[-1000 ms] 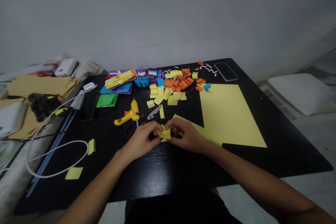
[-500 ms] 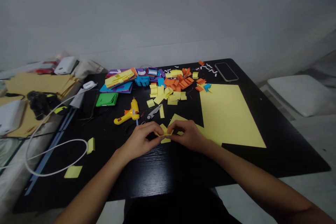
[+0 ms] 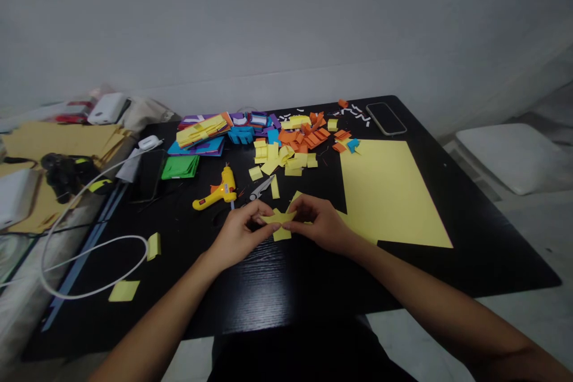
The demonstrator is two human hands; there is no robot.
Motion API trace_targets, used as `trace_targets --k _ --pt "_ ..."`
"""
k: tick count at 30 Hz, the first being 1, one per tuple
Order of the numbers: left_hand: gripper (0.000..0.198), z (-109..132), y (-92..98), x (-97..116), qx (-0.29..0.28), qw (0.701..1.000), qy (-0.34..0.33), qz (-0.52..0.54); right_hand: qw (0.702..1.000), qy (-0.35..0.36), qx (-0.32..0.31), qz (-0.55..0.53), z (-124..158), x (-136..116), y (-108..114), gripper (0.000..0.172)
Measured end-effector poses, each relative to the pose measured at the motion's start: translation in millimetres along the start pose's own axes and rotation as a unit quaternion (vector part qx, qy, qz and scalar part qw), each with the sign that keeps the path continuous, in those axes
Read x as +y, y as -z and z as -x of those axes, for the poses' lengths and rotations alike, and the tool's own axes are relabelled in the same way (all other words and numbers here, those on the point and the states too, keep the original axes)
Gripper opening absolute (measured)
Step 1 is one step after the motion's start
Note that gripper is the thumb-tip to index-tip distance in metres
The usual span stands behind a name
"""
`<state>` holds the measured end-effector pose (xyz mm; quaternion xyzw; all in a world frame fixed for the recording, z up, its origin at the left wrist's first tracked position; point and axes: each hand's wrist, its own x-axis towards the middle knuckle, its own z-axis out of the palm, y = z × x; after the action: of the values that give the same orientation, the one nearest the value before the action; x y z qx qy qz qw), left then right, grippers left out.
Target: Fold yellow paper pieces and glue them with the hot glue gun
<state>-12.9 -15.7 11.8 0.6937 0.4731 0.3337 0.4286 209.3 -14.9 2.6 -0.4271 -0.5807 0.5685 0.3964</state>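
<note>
Both my hands meet near the middle of the black table [image 3: 277, 292]. My left hand [image 3: 239, 233] and my right hand [image 3: 317, 224] each pinch one side of a small folded yellow paper piece [image 3: 278, 218], held just above the tabletop. A second small yellow scrap [image 3: 282, 234] lies under it. Just right of my right hand lies a large yellow paper sheet [image 3: 389, 191] with a notch cut out of its near left corner. Small scissors [image 3: 261, 188] and a yellow glue gun [image 3: 215, 191] lie just beyond my left hand.
A heap of folded yellow [image 3: 282, 158], orange [image 3: 311, 138] and blue paper bits sits further back, with stacked coloured sheets [image 3: 201, 134] and green paper [image 3: 180, 167] to the left. A phone [image 3: 385, 118] lies at the far right. A white cable [image 3: 89, 250] loops at the left edge beside loose yellow squares [image 3: 124, 290].
The yellow piece has been turned and flattened between my fingertips, now showing pointed corners. Both hands stayed in the same spot; the view shifted slightly.
</note>
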Motion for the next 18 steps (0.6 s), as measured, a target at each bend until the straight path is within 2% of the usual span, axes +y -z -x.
trace_targets --k 8,14,18 --pt "0.021 -3.8 -2.4 5.4 -0.033 0.987 0.076 0.141 0.992 -0.073 -0.030 -0.098 -4.7 1.6 1.0 0.035" --pt "0.023 -3.9 -5.1 6.2 -0.022 0.982 0.097 0.159 0.994 -0.079 -0.009 -0.078 -4.1 5.5 -1.0 0.036" --pt "0.025 -4.1 -4.2 4.6 -0.025 0.979 0.102 0.177 0.992 -0.091 -0.030 -0.088 -4.8 3.4 1.0 0.034"
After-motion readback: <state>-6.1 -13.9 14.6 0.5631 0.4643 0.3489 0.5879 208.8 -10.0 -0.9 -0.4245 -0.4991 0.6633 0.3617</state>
